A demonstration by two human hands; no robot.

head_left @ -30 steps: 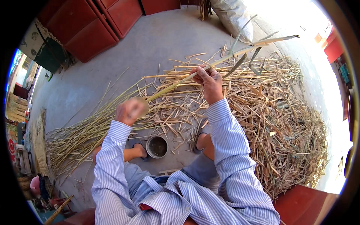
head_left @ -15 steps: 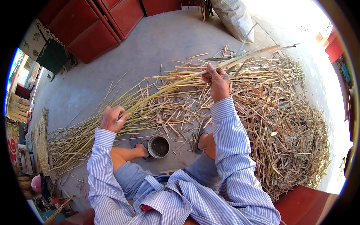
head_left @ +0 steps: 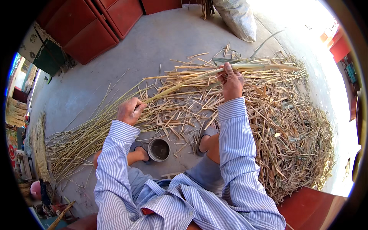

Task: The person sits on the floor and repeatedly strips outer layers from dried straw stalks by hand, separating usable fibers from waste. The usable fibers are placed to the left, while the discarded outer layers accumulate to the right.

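A long pale-green plant stalk [head_left: 183,85] stretches slantwise between my hands, rising to the right. My left hand [head_left: 130,111] is closed around its lower, thinner end. Farther up, my right hand [head_left: 232,82] pinches the stalk with thumb and fingers; its leafy part runs on to the right past that hand, with a green leaf blade [head_left: 265,43] curving up beside it. Below my left hand lie thin peeled stems [head_left: 78,143] in a loose bundle. Beneath my right hand spreads a heap of dry leaf sheaths and straw [head_left: 293,134].
A round grey bowl [head_left: 159,150] stands on the floor between my feet. Red cabinets [head_left: 86,32] line the far left, and a white woven sack [head_left: 238,20] stands at the far side. Short straw pieces [head_left: 168,119] litter the middle. A red surface [head_left: 306,209] is at the near right.
My left hand has moved right and slightly up along with the stalk. My right hand has shifted a little right, and the stalk's far end has dropped lower.
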